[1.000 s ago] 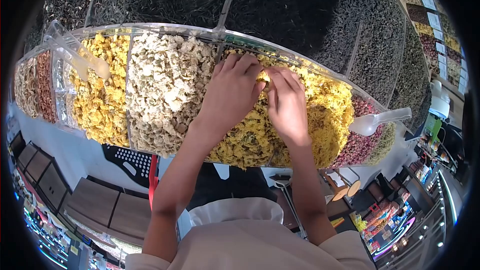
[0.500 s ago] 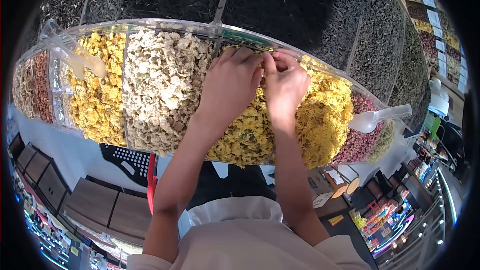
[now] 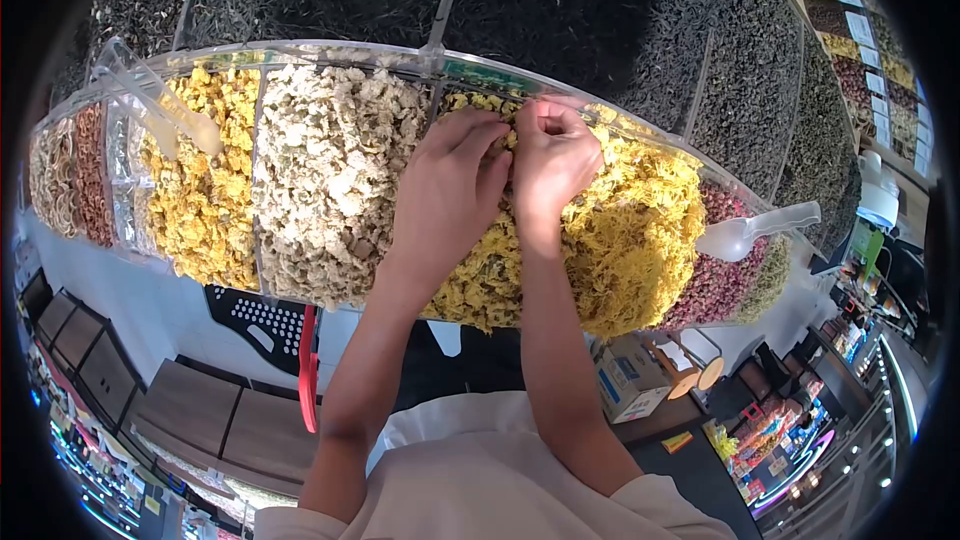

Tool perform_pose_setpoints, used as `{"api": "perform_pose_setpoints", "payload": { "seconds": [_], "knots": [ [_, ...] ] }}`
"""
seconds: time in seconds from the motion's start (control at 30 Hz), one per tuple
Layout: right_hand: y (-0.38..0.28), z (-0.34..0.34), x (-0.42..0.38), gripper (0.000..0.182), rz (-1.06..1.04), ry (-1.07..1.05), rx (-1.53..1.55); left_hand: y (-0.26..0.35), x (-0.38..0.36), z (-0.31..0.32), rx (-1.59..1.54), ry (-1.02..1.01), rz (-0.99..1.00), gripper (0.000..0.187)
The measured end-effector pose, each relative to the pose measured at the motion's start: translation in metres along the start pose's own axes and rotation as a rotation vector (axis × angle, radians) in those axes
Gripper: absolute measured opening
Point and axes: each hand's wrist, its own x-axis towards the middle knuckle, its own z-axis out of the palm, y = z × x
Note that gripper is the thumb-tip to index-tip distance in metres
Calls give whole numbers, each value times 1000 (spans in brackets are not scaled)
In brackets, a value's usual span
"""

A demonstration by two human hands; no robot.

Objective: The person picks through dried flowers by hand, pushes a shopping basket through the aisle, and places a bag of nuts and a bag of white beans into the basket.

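My left hand [image 3: 450,175] is over the compartment of small yellow dried flowers [image 3: 480,280]. Its fingers are bent, the thumb stands apart from them, and I see nothing held between. Close beside it, near the far rim, my right hand [image 3: 555,160] has its fingers curled in and pinched together. Whatever that pinch may hold is hidden. Under and right of my right wrist lie shredded-looking yellow dried petals [image 3: 640,230]. Whitish dried flowers [image 3: 335,180] fill the compartment left of my left hand.
A clear scoop [image 3: 180,120] rests over yellow-orange dried flowers [image 3: 205,215] at left. Another scoop [image 3: 745,235] lies on pink dried buds [image 3: 715,280] at right. Beyond the clear bin rim [image 3: 300,50] are bins of dark dried leaves [image 3: 550,10]. A red-edged black chair [image 3: 265,325] stands below.
My right hand has shifted slightly left and its fingers have curled tighter. My left hand has moved a little left and down, its thumb drawing away from the right hand.
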Motion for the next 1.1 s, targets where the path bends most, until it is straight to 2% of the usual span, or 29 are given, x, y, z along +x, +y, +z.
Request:
{"api": "perform_pose_setpoints", "payload": {
  "seconds": [0.07, 0.13, 0.27, 0.43, 0.47, 0.6, 0.63, 0.9, 1.1],
  "knots": [
    [1, -6, 2, 8, -12, -25, -40, -1, -2, 0, 16, 21, 11, 25],
    [-1, -15, 5, 7, -41, -163, -97, -3, -2, 1, 34, 42, 23, 25],
    [6, -28, 10, 5, -79, -257, -70, -7, 6, 7, 122, 100, 61, 22],
    [15, -21, 7, 14, -141, -91, -51, -5, 24, 21, 213, 139, 56, 19],
    [14, -16, 6, 17, -154, -37, -30, -4, 27, 22, 221, 110, 6, 20],
    [8, 1, 1, 16, -46, 64, -75, -2, 30, 18, 237, 107, -73, 18],
    [7, 4, 0, 15, -73, 100, -35, -3, 30, 17, 239, 103, -69, 18],
    [7, 9, 0, 9, -86, 99, 21, -3, 39, 15, 330, 21, -205, 18],
    [11, 2, 3, 8, -94, 35, 9, -5, 41, 27, 439, 82, -158, 18]
  ]
}}
